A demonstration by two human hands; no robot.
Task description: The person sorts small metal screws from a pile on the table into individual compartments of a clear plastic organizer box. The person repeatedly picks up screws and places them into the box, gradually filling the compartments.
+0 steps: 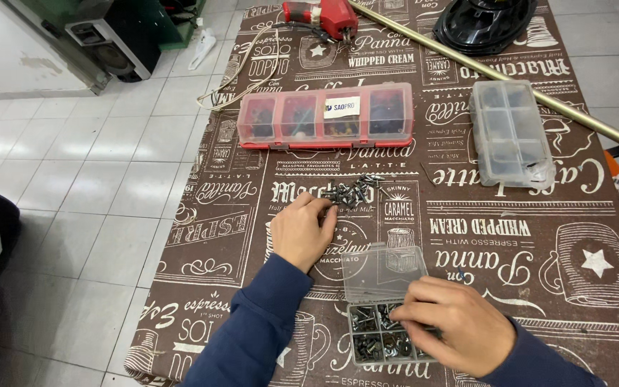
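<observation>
Screws (pixel 352 192) sit in a loose pile mid-surface, just below the red organiser case (pixel 325 116). I see the left hand (pixel 302 231) resting knuckles-up beside that pile, fingers curled with the tips at its near edge; can't tell if a screw is pinched. Right hand (pixel 456 322) lies over the small clear parts box (pixel 385 333), fingers bent down into its compartments, which hold dark screws and fittings; grip on anything not visible. Box lid (pixel 383 272) stands open, hinged toward the pile. Box is at the near edge of the surface (pixel 582 215), which has a brown printed cloth. Second clear organiser (pixel 511 132) is far right, shut, well apart from both hands. Brass rod (pixel 496 72) runs diagonally behind it.
</observation>
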